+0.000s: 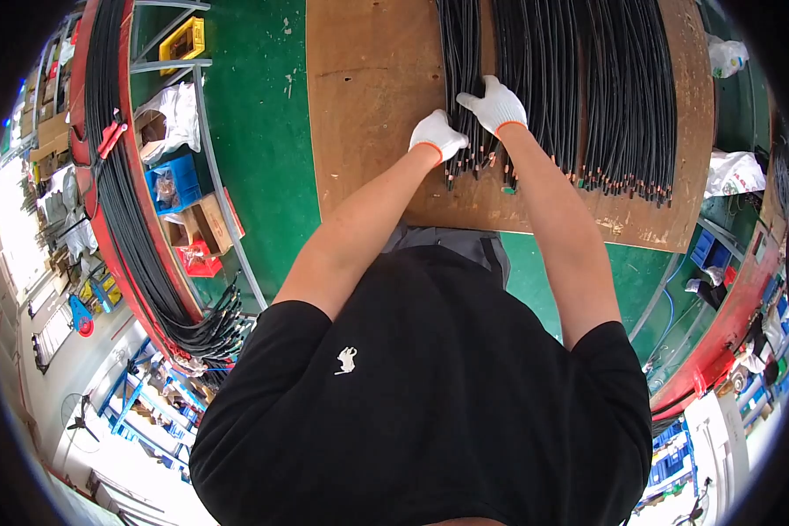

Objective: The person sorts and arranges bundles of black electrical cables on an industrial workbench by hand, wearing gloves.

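Note:
Both my hands wear white knit gloves with orange cuffs and are at the lower part of the left bundle of black cables (461,53) on the brown board. My left hand (437,136) is at the bundle's left edge, its fingers closed on cables just above their ends. My right hand (500,107) lies a little farther up and to the right, thumb stretched left across the cables and a finger pointing away from me. Its other fingers are partly hidden. Copper-coloured tips show at several cable ends below the hands.
More black cables (627,96) lie in wide rows to the right on the wooden board (373,114). To the left, a red curved rack (105,206) carries long cables beside a blue bin (174,184), a yellow crate (182,42) and a red box (200,260). White bags (733,174) sit at right.

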Demonstrator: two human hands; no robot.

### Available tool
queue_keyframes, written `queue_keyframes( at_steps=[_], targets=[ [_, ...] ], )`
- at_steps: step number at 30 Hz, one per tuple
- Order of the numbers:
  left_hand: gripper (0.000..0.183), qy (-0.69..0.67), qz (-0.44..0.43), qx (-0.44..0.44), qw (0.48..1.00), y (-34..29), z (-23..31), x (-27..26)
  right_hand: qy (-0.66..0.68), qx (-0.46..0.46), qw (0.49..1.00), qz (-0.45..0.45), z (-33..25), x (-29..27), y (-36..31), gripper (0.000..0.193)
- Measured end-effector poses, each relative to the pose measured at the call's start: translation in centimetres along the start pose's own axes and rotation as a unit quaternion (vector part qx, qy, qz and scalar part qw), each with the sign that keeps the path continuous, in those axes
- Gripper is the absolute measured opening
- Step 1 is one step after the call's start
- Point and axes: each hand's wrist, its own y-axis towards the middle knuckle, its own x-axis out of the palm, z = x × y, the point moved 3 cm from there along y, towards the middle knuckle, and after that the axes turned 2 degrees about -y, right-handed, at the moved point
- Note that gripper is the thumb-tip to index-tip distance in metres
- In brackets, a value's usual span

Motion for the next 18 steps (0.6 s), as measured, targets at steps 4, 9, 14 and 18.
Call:
queue_keyframes(
  at_steps=[4,9,14,18],
  targets=[
    [0.065,-0.027,-0.023,0.012,0.999,0.5,-0.9,-0.2,0.006,-0.032,0.999,0.016,1.7,0.4,1.2,0.083],
    [0.062,-0.098,-0.028,0.025,0.995,0.4,-2.8,0.3,-0.002,-0.010,1.000,0.007,4.6,0.2,1.8,0.066],
    [0.065,-0.042,0.013,-0.004,0.999,0.0,-2.7,0.7,0.017,-0.004,0.995,0.093,-0.2,0.2,-1.1,0.073],
    [0.061,-0.031,0.012,0.014,0.999,0.5,-2.2,0.8,-0.032,0.002,0.999,0.030,0.1,0.7,-0.7,0.075]
  ],
)
